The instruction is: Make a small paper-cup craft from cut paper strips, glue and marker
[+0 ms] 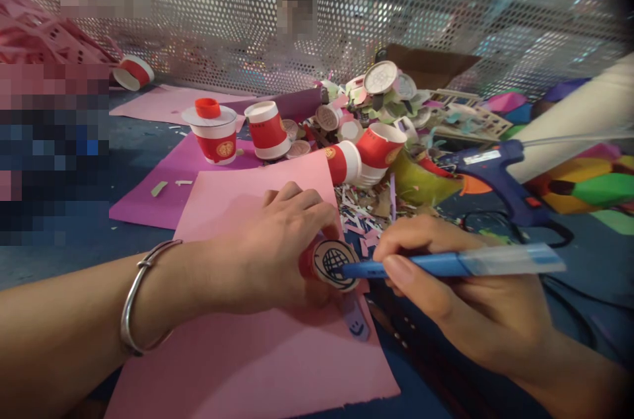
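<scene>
My left hand [292, 240] is closed around a red paper cup [308, 262] lying on its side over pink paper [247, 366]. Its round pale end [335, 263] faces right and carries a black ring with a grid drawn inside. In my right hand [460, 300] is a blue pen [436, 265], pinched between thumb and fingers, with a pale cap on its rear end. The pen's tip meets the round end near the grid. Most of the cup's side is hidden by my left fingers. A small bluish strip with a smiley [357, 326] lies just below the cup.
Behind my hands stand red-and-white paper cups [267, 129], one with a disc on top [211, 115]. Purple paper [148, 201] lies at left. Paper scraps [366, 207], a blue glue gun [510, 181] and its cable are at right. A perforated metal panel [212, 29] closes the back.
</scene>
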A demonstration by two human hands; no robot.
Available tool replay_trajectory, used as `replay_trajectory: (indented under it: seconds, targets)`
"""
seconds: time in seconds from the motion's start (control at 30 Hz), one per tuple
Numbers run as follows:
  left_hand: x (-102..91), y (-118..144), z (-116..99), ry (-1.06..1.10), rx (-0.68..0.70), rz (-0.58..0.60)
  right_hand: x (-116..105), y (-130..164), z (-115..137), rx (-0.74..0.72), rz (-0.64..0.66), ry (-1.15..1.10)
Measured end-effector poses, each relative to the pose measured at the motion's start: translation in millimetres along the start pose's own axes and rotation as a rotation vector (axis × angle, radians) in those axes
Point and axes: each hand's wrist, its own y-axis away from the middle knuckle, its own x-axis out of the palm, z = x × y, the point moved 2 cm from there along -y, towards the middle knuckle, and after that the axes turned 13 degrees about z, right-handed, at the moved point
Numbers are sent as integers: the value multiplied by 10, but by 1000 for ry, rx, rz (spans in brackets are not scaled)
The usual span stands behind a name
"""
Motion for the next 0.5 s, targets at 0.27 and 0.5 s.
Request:
replay_trajectory:
  seconds: [0.27, 0.5]
  targets:
    - [7, -13, -21, -28, -48, 2, -45, 13, -27, 3, -14, 33]
    - [0, -4, -15, -10, -53, 26, -105, 52, -103, 12, -57, 43]
